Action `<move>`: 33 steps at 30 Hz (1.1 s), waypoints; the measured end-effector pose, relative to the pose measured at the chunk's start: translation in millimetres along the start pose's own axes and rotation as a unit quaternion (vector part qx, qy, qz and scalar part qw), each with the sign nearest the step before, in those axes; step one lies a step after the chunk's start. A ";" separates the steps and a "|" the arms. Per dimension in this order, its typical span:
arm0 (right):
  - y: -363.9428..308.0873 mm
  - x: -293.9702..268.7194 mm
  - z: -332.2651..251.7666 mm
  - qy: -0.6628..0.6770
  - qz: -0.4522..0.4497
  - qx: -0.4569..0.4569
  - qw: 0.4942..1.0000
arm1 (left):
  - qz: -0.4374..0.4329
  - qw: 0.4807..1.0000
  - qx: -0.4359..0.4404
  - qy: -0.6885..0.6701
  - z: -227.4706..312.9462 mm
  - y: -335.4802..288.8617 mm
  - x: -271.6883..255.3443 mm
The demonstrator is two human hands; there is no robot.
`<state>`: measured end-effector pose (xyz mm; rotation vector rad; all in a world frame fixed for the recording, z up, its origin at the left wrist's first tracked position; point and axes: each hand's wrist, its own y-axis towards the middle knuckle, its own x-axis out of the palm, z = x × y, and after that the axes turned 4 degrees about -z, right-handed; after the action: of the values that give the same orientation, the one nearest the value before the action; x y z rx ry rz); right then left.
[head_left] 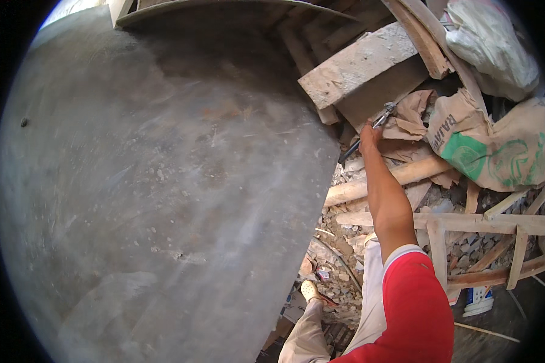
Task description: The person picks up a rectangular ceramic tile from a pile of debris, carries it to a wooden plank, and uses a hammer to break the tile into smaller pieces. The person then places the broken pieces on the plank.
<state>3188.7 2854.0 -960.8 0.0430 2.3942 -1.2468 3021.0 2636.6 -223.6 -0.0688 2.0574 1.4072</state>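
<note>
My right hand [369, 134], at the end of an outstretched arm, is closed around a tool that looks like a hammer. Its dark handle [349, 151] points down and left, and its shiny metal head [389, 109] sticks out past my fingers. The head is too small to make out its exact shape. Crumpled brown paper [409, 115] lies just beside the tool's head. A rough, pale-topped wooden beam [363, 63] is just beyond my hand. My left hand is not in view.
A large grey, scuffed sheet [181, 181] fills the left side. Under my arm lie a round pole [351, 192] and rubble [345, 284]. On the right are a timber frame [454, 222], a printed brown sack [496, 145], a white sack [493, 45] and a white bucket [478, 302].
</note>
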 end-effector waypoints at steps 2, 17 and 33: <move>9.0 -7.3 8.7 -0.049 -0.049 0.023 0.997 | 0.000 1.000 -0.002 -0.006 1.6 1.4 1.2; -37.7 -176.6 -57.6 -0.004 -0.112 -0.042 0.993 | 0.012 0.999 -0.030 -0.035 -3.1 7.3 -3.5; -36.2 -275.4 -35.4 -0.014 -0.102 0.009 0.995 | 0.018 0.998 -0.034 -0.047 0.7 16.4 -9.4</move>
<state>3416.4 2907.3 -806.8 -0.2175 2.4107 -1.3501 3022.6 2641.3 -205.3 0.0066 1.9423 1.4744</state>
